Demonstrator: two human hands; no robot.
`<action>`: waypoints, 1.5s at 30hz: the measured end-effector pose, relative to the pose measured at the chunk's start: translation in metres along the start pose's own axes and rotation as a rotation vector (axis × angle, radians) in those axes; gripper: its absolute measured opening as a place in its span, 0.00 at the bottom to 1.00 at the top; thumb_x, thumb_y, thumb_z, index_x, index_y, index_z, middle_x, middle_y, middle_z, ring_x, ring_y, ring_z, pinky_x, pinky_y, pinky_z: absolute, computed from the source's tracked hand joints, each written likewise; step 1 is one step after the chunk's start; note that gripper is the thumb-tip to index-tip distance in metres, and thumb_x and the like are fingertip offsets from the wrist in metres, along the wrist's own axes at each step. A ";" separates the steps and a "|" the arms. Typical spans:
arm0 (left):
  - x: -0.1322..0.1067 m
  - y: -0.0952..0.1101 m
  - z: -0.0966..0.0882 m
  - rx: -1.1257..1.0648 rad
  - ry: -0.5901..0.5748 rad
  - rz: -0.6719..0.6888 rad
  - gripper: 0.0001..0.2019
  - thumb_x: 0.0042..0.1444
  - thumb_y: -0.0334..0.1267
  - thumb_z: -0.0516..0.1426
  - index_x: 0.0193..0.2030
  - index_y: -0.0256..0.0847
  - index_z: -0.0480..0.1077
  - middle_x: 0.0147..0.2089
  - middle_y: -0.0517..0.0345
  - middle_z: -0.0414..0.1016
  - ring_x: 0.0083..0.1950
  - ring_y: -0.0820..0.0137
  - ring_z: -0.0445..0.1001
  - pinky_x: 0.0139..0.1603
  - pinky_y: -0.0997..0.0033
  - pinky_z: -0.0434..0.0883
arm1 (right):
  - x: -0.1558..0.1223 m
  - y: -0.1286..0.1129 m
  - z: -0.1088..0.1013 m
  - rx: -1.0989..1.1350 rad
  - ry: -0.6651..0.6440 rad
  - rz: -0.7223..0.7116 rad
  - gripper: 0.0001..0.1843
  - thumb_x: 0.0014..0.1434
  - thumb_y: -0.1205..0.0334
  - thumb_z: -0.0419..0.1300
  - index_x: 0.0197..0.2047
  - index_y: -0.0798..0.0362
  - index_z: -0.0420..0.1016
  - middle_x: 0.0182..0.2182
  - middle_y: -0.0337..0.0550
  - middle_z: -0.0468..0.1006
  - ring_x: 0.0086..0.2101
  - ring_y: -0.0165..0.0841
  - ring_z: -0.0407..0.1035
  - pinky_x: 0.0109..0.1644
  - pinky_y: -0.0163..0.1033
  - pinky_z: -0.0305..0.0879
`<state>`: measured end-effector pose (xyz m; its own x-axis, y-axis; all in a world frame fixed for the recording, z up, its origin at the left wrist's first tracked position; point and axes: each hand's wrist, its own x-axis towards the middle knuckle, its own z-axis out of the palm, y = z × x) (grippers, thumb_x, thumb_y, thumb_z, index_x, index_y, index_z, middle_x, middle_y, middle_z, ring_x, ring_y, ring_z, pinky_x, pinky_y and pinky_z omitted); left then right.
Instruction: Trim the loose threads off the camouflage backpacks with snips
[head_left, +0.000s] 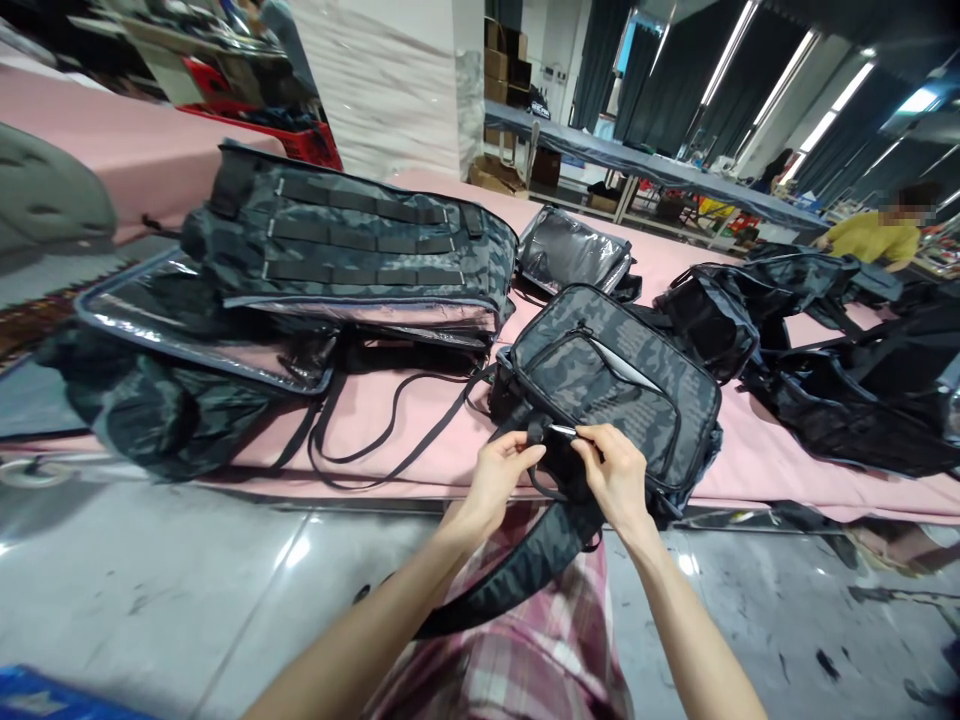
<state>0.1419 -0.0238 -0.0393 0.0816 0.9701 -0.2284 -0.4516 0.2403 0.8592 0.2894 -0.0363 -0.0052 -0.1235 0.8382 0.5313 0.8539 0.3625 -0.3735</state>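
A dark grey camouflage bag [630, 395] lies on the pink-covered table in front of me, a curved zipped pocket on its upper face. At its near left edge my left hand [499, 470] pinches a black strap [537, 428]. My right hand [613, 470] is closed on a slim silver tool [562, 431], whose tip points left toward that strap; its exact kind is too small to tell. From the bag's near side a padded camouflage shoulder strap [517, 570] hangs down over my lap.
To the left lies a large camouflage bag [360, 235] with webbing rows, its clear-windowed flap [202, 320] opened. Loose black cords [390, 440] trail across the pink table [420, 420]. More black bags [847, 390] lie right. A person in yellow [874, 240] is farther back.
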 end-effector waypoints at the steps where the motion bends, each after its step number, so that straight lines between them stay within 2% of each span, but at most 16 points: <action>1: 0.000 0.000 0.000 -0.002 -0.005 -0.004 0.10 0.39 0.35 0.64 0.31 0.34 0.73 0.29 0.59 0.73 0.31 0.74 0.68 0.35 0.75 0.66 | -0.001 0.000 0.000 0.004 -0.013 -0.020 0.07 0.60 0.62 0.54 0.39 0.52 0.72 0.35 0.43 0.77 0.36 0.33 0.69 0.39 0.37 0.61; 5: 0.000 -0.001 -0.002 -0.008 -0.031 -0.031 0.11 0.39 0.36 0.65 0.31 0.35 0.73 0.29 0.60 0.73 0.29 0.76 0.68 0.31 0.78 0.66 | -0.001 -0.003 0.003 -0.047 -0.051 -0.101 0.08 0.61 0.63 0.53 0.41 0.53 0.72 0.36 0.44 0.77 0.37 0.35 0.69 0.37 0.39 0.61; 10: -0.001 0.003 -0.005 -0.110 -0.152 -0.160 0.13 0.40 0.38 0.65 0.33 0.36 0.72 0.30 0.59 0.74 0.29 0.74 0.70 0.32 0.75 0.68 | -0.003 -0.003 0.004 0.041 -0.005 -0.025 0.08 0.61 0.62 0.52 0.38 0.52 0.73 0.33 0.43 0.77 0.35 0.33 0.69 0.38 0.38 0.62; 15: -0.005 0.005 -0.001 -0.086 -0.174 -0.175 0.12 0.40 0.38 0.66 0.31 0.36 0.71 0.28 0.60 0.72 0.27 0.75 0.69 0.32 0.75 0.68 | 0.001 -0.004 0.009 0.021 -0.064 -0.032 0.08 0.60 0.63 0.53 0.39 0.52 0.73 0.34 0.45 0.77 0.36 0.34 0.69 0.39 0.39 0.62; 19: 0.006 0.014 -0.016 0.111 -0.177 -0.145 0.14 0.43 0.45 0.63 0.32 0.35 0.73 0.29 0.57 0.73 0.29 0.74 0.69 0.31 0.76 0.65 | 0.000 0.018 -0.018 0.236 0.157 0.236 0.08 0.59 0.61 0.53 0.36 0.52 0.72 0.33 0.42 0.76 0.35 0.33 0.69 0.40 0.38 0.64; 21: 0.022 0.017 -0.033 0.254 -0.055 -0.021 0.17 0.43 0.46 0.62 0.36 0.36 0.73 0.34 0.54 0.74 0.33 0.72 0.70 0.33 0.75 0.65 | -0.020 0.033 -0.041 0.334 0.301 0.379 0.10 0.56 0.58 0.55 0.40 0.52 0.71 0.35 0.42 0.75 0.36 0.33 0.69 0.41 0.38 0.65; 23: 0.042 0.016 -0.049 0.379 0.071 0.106 0.19 0.39 0.44 0.64 0.38 0.37 0.73 0.37 0.54 0.74 0.38 0.69 0.70 0.36 0.74 0.65 | -0.055 0.042 -0.056 0.341 0.353 0.495 0.16 0.51 0.57 0.60 0.43 0.51 0.70 0.35 0.40 0.74 0.34 0.32 0.69 0.37 0.37 0.66; 26: 0.067 0.007 -0.057 0.526 -0.054 0.110 0.14 0.37 0.40 0.64 0.32 0.37 0.73 0.32 0.55 0.75 0.36 0.66 0.70 0.36 0.73 0.65 | -0.109 0.045 -0.045 0.381 0.168 0.659 0.14 0.46 0.56 0.64 0.37 0.51 0.74 0.26 0.38 0.73 0.24 0.31 0.68 0.26 0.35 0.65; 29: 0.076 0.003 -0.042 0.587 -0.218 0.099 0.09 0.38 0.38 0.62 0.28 0.38 0.73 0.28 0.59 0.74 0.33 0.67 0.69 0.34 0.74 0.65 | -0.127 0.041 -0.012 0.558 0.119 0.848 0.16 0.47 0.51 0.62 0.34 0.55 0.74 0.25 0.42 0.75 0.24 0.34 0.69 0.22 0.36 0.65; 32: 0.062 0.023 -0.014 0.584 -0.382 0.109 0.08 0.40 0.38 0.62 0.28 0.37 0.73 0.29 0.60 0.73 0.34 0.67 0.69 0.35 0.75 0.65 | -0.107 0.038 -0.007 0.724 0.290 0.889 0.16 0.47 0.51 0.62 0.32 0.56 0.71 0.22 0.39 0.73 0.22 0.32 0.68 0.23 0.36 0.66; 35: 0.037 0.066 0.019 0.464 -0.510 0.147 0.12 0.46 0.42 0.59 0.35 0.36 0.73 0.33 0.59 0.74 0.35 0.68 0.70 0.36 0.75 0.65 | -0.070 0.037 -0.045 0.800 0.474 0.760 0.15 0.46 0.55 0.64 0.35 0.55 0.71 0.27 0.42 0.75 0.28 0.33 0.71 0.31 0.39 0.69; 37: 0.031 0.096 0.041 0.434 -0.499 0.230 0.15 0.47 0.43 0.60 0.38 0.35 0.72 0.34 0.59 0.73 0.36 0.68 0.70 0.36 0.75 0.65 | -0.041 0.043 -0.075 0.794 0.499 0.635 0.16 0.46 0.55 0.64 0.37 0.55 0.72 0.31 0.46 0.76 0.34 0.36 0.72 0.37 0.41 0.70; 39: 0.040 0.117 0.061 0.489 -0.444 0.305 0.16 0.47 0.45 0.60 0.36 0.33 0.71 0.32 0.59 0.73 0.35 0.68 0.70 0.36 0.74 0.66 | -0.010 0.056 -0.094 0.784 0.441 0.554 0.18 0.44 0.54 0.65 0.38 0.55 0.73 0.35 0.46 0.77 0.35 0.36 0.71 0.38 0.41 0.69; 41: 0.065 0.121 0.074 0.562 -0.418 0.371 0.17 0.46 0.46 0.60 0.36 0.32 0.71 0.32 0.57 0.73 0.36 0.67 0.71 0.38 0.72 0.66 | 0.018 0.077 -0.094 0.748 0.418 0.552 0.18 0.45 0.52 0.64 0.37 0.55 0.73 0.33 0.44 0.77 0.32 0.34 0.71 0.37 0.40 0.69; 43: 0.094 0.109 0.077 0.628 -0.426 0.343 0.21 0.47 0.47 0.59 0.42 0.32 0.69 0.38 0.52 0.74 0.41 0.63 0.71 0.43 0.67 0.67 | 0.037 0.101 -0.080 0.649 0.313 0.588 0.20 0.46 0.50 0.62 0.37 0.57 0.73 0.31 0.44 0.77 0.30 0.34 0.71 0.36 0.39 0.68; 45: 0.119 0.089 0.070 0.777 -0.277 0.354 0.27 0.44 0.45 0.61 0.49 0.31 0.66 0.46 0.45 0.72 0.49 0.58 0.69 0.51 0.61 0.64 | 0.045 0.119 -0.062 0.465 0.220 0.598 0.22 0.46 0.51 0.62 0.40 0.58 0.73 0.31 0.45 0.77 0.32 0.35 0.71 0.39 0.40 0.67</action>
<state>0.1733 0.1151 0.0420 0.3090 0.9406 0.1406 0.2292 -0.2171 0.9489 0.4163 0.0192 0.0210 0.4350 0.8621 0.2600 0.4388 0.0492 -0.8972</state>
